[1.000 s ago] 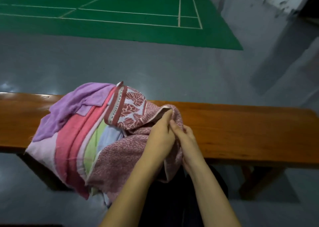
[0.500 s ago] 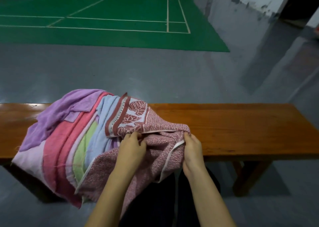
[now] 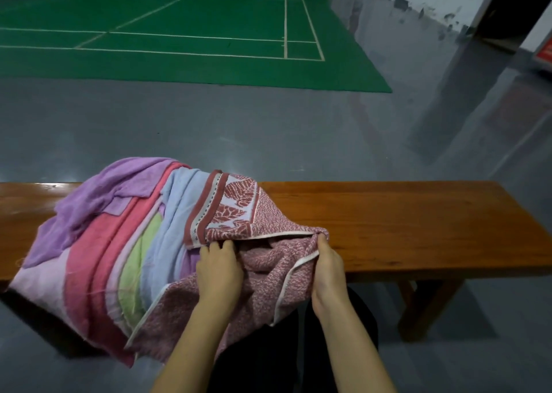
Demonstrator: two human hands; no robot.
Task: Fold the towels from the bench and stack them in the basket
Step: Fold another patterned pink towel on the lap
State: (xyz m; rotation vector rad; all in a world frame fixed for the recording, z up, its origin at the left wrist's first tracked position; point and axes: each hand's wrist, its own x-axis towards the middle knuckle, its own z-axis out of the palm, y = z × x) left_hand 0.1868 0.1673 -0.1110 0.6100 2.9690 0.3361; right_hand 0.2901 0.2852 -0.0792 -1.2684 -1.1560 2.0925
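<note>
No legible text or labels anywhere

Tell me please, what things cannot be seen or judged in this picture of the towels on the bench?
- Basket: not in the head view at all.
- Left hand fingertips: tucked under a fold of the red patterned towel.
- Number of towels in the pile: layers overlap and hide each other.
- Bench left end: cut off by the frame edge.

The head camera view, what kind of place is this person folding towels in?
Probably an indoor sports hall: a green court mat with white boundary lines lies on the grey floor, with a long polished wooden bench at the courtside.
</note>
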